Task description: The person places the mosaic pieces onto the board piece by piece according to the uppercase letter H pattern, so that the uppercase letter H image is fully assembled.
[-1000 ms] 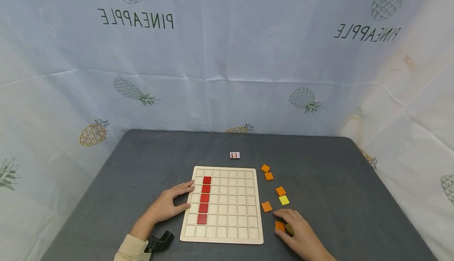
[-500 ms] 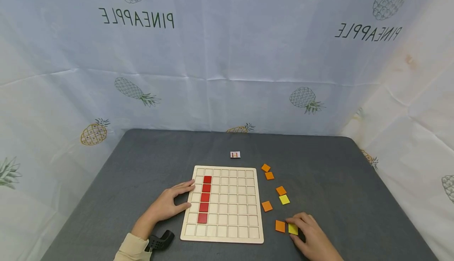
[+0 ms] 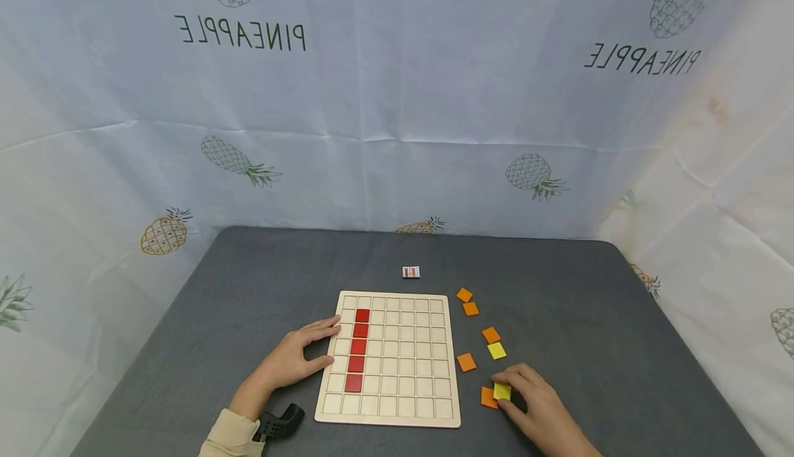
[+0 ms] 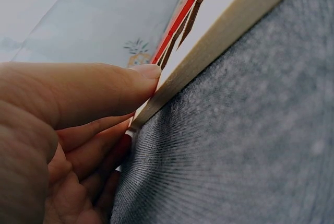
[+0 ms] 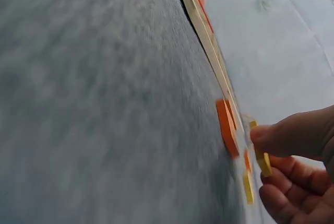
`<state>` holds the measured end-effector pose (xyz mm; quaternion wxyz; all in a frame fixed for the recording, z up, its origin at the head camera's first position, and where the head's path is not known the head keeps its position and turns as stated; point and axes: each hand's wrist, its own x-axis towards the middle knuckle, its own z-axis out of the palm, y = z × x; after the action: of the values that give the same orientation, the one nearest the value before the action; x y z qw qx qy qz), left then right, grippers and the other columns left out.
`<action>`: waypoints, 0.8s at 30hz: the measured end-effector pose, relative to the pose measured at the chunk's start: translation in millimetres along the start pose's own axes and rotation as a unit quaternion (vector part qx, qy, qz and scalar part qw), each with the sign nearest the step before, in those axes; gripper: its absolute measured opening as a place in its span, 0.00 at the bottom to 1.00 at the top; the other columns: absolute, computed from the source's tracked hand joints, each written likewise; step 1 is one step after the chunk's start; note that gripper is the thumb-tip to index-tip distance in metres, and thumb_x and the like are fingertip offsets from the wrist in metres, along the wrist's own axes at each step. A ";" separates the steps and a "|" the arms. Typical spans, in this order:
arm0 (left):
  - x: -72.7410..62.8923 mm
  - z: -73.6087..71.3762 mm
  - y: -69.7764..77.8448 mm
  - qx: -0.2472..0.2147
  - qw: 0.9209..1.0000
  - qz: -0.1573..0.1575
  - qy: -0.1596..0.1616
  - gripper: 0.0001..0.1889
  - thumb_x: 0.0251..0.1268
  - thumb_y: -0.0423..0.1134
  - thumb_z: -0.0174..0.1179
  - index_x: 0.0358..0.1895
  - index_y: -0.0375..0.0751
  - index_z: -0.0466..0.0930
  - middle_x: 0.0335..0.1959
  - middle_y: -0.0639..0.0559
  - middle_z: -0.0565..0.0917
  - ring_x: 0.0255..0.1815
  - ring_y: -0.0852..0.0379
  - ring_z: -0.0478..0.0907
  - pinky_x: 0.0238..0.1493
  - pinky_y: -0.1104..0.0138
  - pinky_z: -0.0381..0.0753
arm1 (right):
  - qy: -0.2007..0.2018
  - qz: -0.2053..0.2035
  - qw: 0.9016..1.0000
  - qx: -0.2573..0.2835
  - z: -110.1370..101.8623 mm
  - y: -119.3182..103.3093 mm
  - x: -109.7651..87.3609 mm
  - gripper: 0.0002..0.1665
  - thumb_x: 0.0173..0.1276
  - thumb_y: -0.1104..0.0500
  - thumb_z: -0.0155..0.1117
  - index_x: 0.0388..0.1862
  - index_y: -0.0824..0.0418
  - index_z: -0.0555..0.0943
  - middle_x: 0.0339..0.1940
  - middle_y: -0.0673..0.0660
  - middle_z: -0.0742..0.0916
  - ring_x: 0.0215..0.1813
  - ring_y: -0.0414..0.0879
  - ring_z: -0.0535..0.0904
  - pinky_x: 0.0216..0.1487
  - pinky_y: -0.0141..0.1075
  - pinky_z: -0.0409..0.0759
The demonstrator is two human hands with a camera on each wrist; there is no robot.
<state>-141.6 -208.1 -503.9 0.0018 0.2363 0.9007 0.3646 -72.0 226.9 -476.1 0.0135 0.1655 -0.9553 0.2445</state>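
Beside wooden grid board (image 3: 406, 365): right hand (image 3: 536, 403) pinching square yellow tile (image 3: 502, 392).
Left hand (image 3: 289, 357), spread, touches board, whole only in head view.

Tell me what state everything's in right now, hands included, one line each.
Left hand: resting at the board's left edge
Right hand: pinching a yellow tile
Pinched yellow tile: off the table
Other yellow tile: lying loose
Orange tiles: five, lying loose
Red tiles: five, set in one column
Board: flat, mostly unfilled
Small card: lying beyond the board
Cloth: hanging, creased
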 end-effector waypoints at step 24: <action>-0.6 -1.9 4.1 0.000 1.000 -0.008 -0.006 0.28 0.61 0.50 0.63 0.64 0.45 0.74 0.68 0.51 0.70 0.69 0.42 0.66 0.61 0.44 0.68 | 0.030 -0.167 0.976 0.140 50.0 -85.7 94.6 0.15 0.56 0.62 0.72 0.44 0.58 0.84 0.41 0.46 0.82 0.38 0.41 0.76 0.39 0.31 0.79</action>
<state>-139.6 -207.1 -499.9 0.0100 0.2311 0.9026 0.3631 -131.0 103.2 -470.4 0.0598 0.3151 -0.8699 0.3746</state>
